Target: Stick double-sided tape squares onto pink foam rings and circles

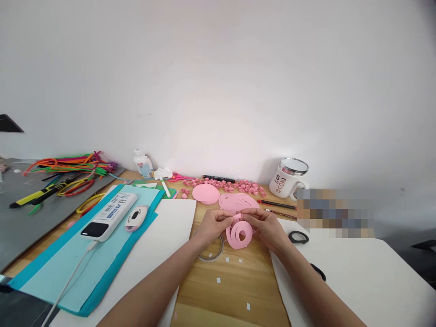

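A pink paper spiral [234, 238] hangs in front of me, its upper end pinched between the fingertips of both hands. My left hand [215, 223] is closed on it from the left, and my right hand [267, 225] grips it from the right. Just behind lie more cut pink spirals [240, 202] and a stack of pink paper circles [206, 194]. Along the wall sit many small rolled pink paper flowers [243, 185]. A roll of tape [218, 254] lies partly under my left hand. Small white squares [218, 280] are scattered nearer to me.
To the left, a white power bank [109, 217] and a small white device [136, 219] rest on blue paper [85, 272]. Pipe cleaners [75, 165] lie beyond. At the right stand a white mug [288, 179], pencils [277, 204] and black-handled scissors [299, 237], near white sheets [357, 272].
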Motion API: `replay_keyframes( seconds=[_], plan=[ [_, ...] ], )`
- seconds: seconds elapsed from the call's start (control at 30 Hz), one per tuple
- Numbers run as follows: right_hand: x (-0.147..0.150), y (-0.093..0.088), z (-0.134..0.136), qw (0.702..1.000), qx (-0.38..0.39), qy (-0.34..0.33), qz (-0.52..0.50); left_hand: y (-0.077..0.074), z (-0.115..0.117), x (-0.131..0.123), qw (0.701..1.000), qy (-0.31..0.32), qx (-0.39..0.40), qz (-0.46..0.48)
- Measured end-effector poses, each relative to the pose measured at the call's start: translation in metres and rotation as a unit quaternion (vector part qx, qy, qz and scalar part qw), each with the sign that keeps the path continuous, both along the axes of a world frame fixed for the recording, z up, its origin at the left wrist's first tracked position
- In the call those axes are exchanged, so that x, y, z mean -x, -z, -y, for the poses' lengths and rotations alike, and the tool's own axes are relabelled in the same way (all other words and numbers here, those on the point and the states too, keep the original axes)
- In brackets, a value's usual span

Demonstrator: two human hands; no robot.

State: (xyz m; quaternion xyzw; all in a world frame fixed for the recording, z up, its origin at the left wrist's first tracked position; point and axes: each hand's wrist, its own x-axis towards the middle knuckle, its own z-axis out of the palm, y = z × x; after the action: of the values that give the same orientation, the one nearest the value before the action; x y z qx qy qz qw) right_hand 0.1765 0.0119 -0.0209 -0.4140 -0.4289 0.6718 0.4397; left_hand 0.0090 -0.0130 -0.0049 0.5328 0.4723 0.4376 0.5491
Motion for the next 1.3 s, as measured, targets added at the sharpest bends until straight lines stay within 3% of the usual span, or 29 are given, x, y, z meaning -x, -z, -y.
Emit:
replay_keyframes(
  seconds=[0.67, 1.1, 1.3],
  plan=[
    [0.0017, -0.0065, 0.0004, 0.999, -0.033, 0.008, -0.017, -0.0058, -0.0032, -0.0015, 0.999, -0.015, 0.024, 0.036],
    [0.0023, -0.0071, 0.0005, 0.999, -0.041, 0.021, -0.027, -0.0079, -0.0013, -0.0022, 1.000, 0.013, 0.008, 0.014],
    [0.0007, -0.0055, -0.0013, 0.999, -0.037, -0.014, -0.032, -0.0059, -0.0027, -0.0001, 1.000, 0.004, -0.003, 0.019]
  ],
)
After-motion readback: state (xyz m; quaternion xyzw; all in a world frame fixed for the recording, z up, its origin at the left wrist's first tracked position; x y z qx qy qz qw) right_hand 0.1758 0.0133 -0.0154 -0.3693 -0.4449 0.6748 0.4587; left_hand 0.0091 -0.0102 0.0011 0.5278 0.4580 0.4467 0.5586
